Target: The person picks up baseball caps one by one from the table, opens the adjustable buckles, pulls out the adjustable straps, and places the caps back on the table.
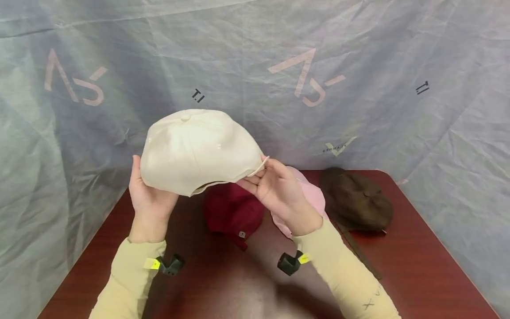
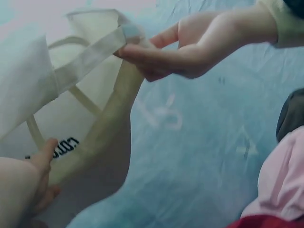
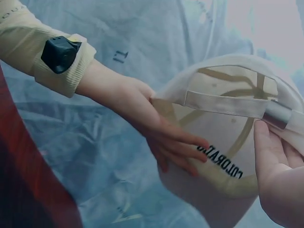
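Both hands hold a white baseball cap (image 1: 199,150) up above the table, its crown toward the head camera. My left hand (image 1: 153,204) grips the cap's left side, thumb outside; in the right wrist view its fingers (image 3: 183,142) lie inside, beside dark lettering (image 3: 221,161). At the cap's other end my right hand (image 1: 280,190) pinches the adjustable back strap (image 3: 223,104) close to its metal buckle (image 3: 277,114). The loose strap end sticks up past the right fingertips. From the left wrist, the cap's inside seams and back opening show; the brim is mostly hidden.
Behind and below the hands, a dark red cap (image 1: 235,212) lies on the reddish-brown table (image 1: 239,292). A pink cap (image 1: 312,192) sits partly behind the right hand, beside a brown cap (image 1: 358,199) with a long strap. Grey sheeting (image 1: 247,79) hangs around the table.
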Action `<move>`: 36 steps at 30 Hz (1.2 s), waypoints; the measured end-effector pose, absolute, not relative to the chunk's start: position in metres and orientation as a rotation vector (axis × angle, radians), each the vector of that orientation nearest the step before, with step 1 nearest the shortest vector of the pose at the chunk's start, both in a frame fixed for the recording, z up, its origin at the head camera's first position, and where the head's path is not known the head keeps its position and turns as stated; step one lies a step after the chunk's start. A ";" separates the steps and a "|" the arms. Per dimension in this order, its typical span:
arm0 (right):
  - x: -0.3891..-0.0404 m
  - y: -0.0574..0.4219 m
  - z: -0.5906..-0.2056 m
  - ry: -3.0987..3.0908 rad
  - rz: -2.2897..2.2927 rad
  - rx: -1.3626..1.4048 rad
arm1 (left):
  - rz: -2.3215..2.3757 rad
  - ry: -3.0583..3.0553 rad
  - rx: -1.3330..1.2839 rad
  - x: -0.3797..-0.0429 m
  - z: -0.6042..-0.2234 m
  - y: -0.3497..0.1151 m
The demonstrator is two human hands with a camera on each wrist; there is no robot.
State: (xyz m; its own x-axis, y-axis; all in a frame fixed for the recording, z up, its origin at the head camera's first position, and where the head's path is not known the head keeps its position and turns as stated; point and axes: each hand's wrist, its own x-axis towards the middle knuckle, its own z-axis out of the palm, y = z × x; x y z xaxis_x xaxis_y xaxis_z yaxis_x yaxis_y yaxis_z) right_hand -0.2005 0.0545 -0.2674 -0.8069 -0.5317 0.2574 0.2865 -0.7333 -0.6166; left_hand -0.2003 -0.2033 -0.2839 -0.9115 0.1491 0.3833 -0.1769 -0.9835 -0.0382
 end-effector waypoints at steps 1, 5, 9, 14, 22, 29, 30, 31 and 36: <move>-0.197 0.059 -0.265 0.783 -2.507 -0.588 | 2.901 -0.100 0.581 -0.198 -0.281 -0.199; -0.184 0.075 -0.259 0.735 -2.535 -0.610 | 2.877 -0.019 0.606 -0.193 -0.274 -0.181; -0.174 0.085 -0.256 0.652 -2.557 -0.643 | 2.865 0.093 0.658 -0.193 -0.272 -0.166; -0.161 0.100 -0.258 0.449 -2.602 -0.641 | 2.837 0.196 0.645 -0.193 -0.272 -0.146; -0.142 0.120 -0.265 0.225 -2.574 -0.847 | 2.755 0.388 0.584 -0.189 -0.276 -0.111; -0.131 0.133 -0.270 0.251 -2.494 -1.081 | 2.652 0.499 0.443 -0.187 -0.286 -0.090; -0.129 0.134 -0.270 0.260 -2.486 -1.108 | 2.628 0.514 0.440 -0.187 -0.288 -0.088; -0.128 0.136 -0.271 0.264 -2.480 -1.126 | 2.606 0.522 0.440 -0.187 -0.290 -0.086; -0.123 0.141 -0.274 0.238 -2.445 -1.197 | 2.494 0.598 0.493 -0.186 -0.299 -0.076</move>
State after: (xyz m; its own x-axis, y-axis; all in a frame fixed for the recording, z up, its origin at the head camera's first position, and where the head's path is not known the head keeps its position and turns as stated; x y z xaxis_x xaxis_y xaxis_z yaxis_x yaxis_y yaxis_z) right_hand -0.1231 0.1413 -0.2738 -0.5497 -0.4286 0.7170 0.2820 -0.9032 -0.3237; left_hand -0.1864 -0.0757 -0.2988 -0.7963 0.5633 0.2202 -0.4022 -0.7651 0.5029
